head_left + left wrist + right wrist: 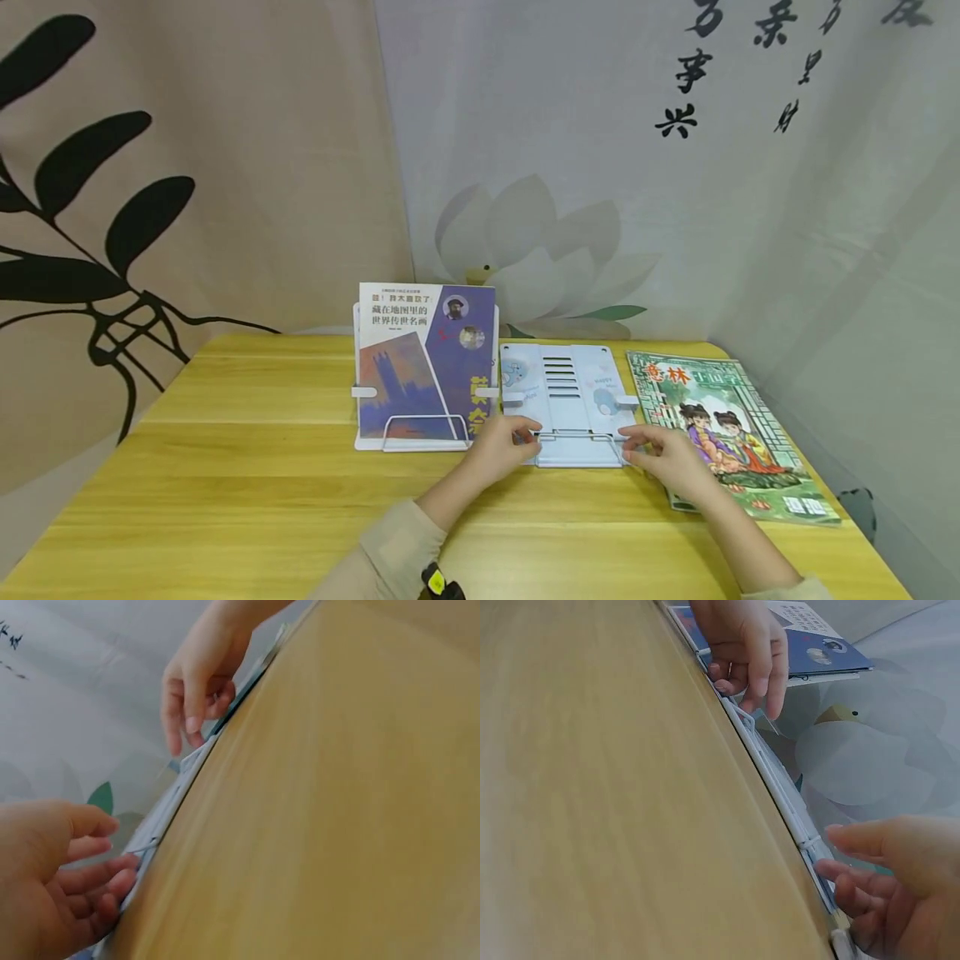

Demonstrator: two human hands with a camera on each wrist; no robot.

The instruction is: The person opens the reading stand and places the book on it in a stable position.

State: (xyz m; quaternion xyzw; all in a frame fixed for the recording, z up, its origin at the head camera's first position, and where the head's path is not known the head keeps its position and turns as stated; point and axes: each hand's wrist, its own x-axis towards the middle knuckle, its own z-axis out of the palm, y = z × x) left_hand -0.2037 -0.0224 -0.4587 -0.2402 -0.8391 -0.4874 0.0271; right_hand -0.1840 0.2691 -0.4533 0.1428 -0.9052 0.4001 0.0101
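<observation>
A pale blue book stand (pixel 562 400) with slots and cartoon prints lies flat on the table, a folded wire rest (pixel 577 435) across its lower part. My left hand (pixel 504 446) is at the stand's lower left corner. In the left wrist view, that hand's thumb (pixel 94 821) stays apart from its loosely bent fingers, which are by the stand's edge. At the lower right corner is my right hand (pixel 667 457). The right wrist view shows its thumb (pixel 859 838) and bent fingers spread beside the wire, with no grip visible.
Left of the flat stand, another white stand (pixel 357 433) holds a blue and white book (pixel 420 358) upright. A green illustrated magazine (pixel 738 433) lies at the right, partly under my right forearm. Behind the wooden table (pixel 247 467) hangs a printed cloth (pixel 300 167).
</observation>
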